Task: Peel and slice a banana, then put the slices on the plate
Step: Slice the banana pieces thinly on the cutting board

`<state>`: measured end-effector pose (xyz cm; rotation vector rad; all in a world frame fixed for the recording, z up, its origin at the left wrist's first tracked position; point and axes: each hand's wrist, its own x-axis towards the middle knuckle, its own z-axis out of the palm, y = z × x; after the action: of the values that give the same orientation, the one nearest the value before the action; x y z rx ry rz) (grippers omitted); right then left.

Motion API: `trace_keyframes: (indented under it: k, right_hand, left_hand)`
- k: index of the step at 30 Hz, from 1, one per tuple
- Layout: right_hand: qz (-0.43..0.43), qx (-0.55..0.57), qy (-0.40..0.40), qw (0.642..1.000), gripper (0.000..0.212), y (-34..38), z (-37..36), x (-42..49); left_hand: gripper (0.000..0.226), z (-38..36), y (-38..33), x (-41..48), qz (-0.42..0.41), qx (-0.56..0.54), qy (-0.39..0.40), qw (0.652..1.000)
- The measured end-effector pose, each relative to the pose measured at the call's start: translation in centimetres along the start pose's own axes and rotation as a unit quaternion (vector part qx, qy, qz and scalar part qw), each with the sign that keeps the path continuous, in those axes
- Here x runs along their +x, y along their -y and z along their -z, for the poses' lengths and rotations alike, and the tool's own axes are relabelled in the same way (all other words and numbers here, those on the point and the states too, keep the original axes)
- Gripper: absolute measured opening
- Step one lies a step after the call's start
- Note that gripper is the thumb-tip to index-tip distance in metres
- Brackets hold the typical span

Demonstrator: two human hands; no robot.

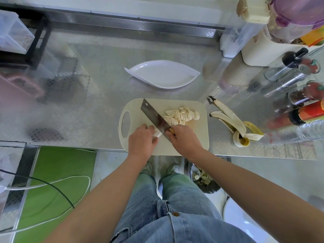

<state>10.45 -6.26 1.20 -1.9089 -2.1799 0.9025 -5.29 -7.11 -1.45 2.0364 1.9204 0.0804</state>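
Patterned metal surface point(98, 95) carries rounded beige cutting board point(201, 137) with oval handle hole at left; left hand point(142, 142) curled over remaining banana stub point(157, 133) near board's front; broad steel cleaver point(156, 118) angled beside it, right hand point(184, 140) clenched on handle; pale thin slices point(180, 116) heaped right of blade; white leaf-shaped plate point(163, 74) behind board; peel point(236, 123) on surface, right

You've got slices point(182, 116) on board point(199, 137), plate point(163, 74) behind it, peel point(235, 121) to its right.
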Motion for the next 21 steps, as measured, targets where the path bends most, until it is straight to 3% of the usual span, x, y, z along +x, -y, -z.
trace_keyframes:
  k: [21]
  right_hand:
    - [-0.011, -0.012, 0.033, 0.999, 0.03, -0.09, -0.42, -0.04]
  left_hand:
    - [0.023, 0.03, -0.17, 0.12, 0.008, -0.033, 0.017, 0.999]
